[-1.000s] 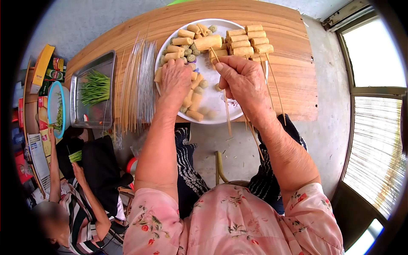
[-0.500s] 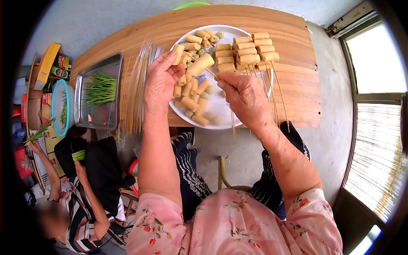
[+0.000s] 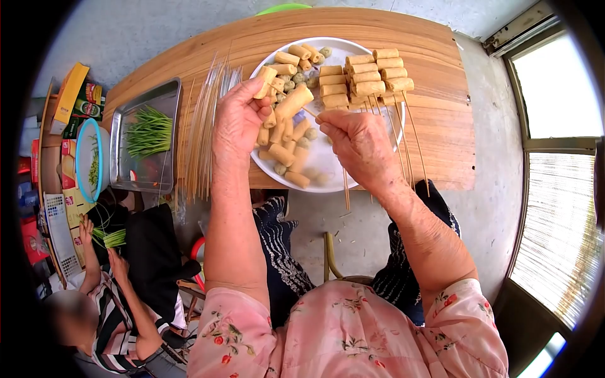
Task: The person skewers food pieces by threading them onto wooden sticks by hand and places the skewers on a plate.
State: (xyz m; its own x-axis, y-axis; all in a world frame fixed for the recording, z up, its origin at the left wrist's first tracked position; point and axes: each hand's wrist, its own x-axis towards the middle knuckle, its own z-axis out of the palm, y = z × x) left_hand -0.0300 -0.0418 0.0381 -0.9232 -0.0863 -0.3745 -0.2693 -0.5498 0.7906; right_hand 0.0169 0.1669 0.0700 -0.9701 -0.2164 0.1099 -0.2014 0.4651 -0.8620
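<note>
Over the round white plate point(image 3: 328, 179), my left hand point(image 3: 239, 120) pinches a short tan roll point(image 3: 265, 82) at the tip of a thin wooden skewer point(image 3: 308, 112). Another tan roll point(image 3: 293, 101) is threaded lower on that skewer. My right hand point(image 3: 359, 142) is closed round the skewer below this roll. Loose tan rolls point(image 3: 281, 154) and grey-green balls point(image 3: 289, 85) lie on the plate's left part. Stacked skewered rolls point(image 3: 367, 76) rest at its right side, their sticks pointing toward me.
Bare skewers point(image 3: 200, 135) lie left of the plate on the wooden table point(image 3: 435, 82). Beyond them is a metal tray point(image 3: 169, 113) with green stalks point(image 3: 149, 131). A seated person point(image 3: 120, 302) at lower left handles green stalks beside a blue-rimmed basin point(image 3: 79, 160).
My left hand has risen from the loose rolls with one roll and brought it to the skewer tip. The threaded roll has tilted upright. The other person's hands have come together.
</note>
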